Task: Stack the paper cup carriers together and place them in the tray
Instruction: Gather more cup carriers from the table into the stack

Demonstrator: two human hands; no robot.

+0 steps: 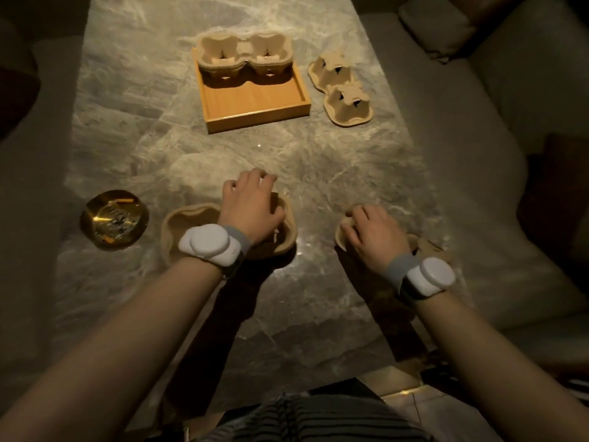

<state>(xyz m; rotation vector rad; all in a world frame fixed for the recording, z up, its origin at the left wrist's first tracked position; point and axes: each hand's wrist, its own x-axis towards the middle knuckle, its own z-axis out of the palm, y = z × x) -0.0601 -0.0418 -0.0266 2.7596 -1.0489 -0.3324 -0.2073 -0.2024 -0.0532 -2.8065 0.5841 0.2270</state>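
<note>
A wooden tray (255, 100) lies at the far middle of the marble table, with one upright two-cup paper carrier (244, 55) resting across its far end. To the right of the tray lies another carrier (341, 87), upside down. Near me, my left hand (251, 208) grips the right cup of an upright carrier (188, 224). My right hand (373, 237) is closed over a carrier (427, 247) at the near right, mostly hidden under the hand.
A brass ashtray (114, 220) with cigarette butts sits at the near left of the table. A pale sofa (510, 122) runs along the table's right side. Bare marble (287, 154) lies between the tray and my hands.
</note>
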